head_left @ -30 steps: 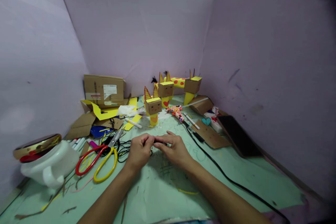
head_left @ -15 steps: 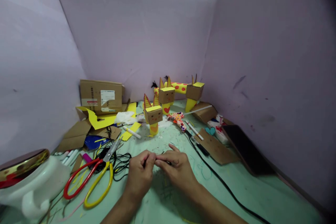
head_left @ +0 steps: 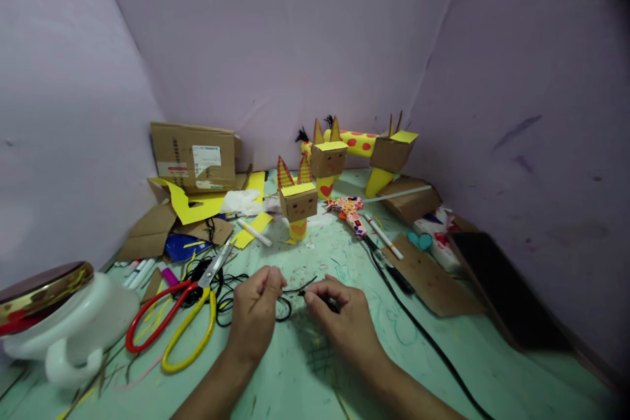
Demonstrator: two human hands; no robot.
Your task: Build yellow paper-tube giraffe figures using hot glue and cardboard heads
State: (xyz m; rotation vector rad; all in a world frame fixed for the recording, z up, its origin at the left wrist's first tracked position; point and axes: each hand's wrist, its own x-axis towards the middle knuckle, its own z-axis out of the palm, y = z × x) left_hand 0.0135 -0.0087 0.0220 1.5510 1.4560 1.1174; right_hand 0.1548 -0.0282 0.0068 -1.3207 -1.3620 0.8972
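Observation:
My left hand is closed in a pinch on a thin black string, with a small loop of it curving out beside the fingers. My right hand pinches a dark bunch of the same string, a short tail sticking up from the fingertips; how it is tied there is too small to tell. A loose tangle of black string lies left of my left hand, by the scissors with one red and one yellow handle. Beyond my hands stands a small cardboard-headed figure with pointed striped ears.
Two more cardboard-headed figures stand behind. A flower-patterned glue gun trails a black cord along the right. A phone-like dark slab lies far right. On the left are a white mug, markers, yellow scraps and a cardboard box.
My hands have moved apart from touching fingertips, and string now shows between them. The view has tilted down and shifted a little left.

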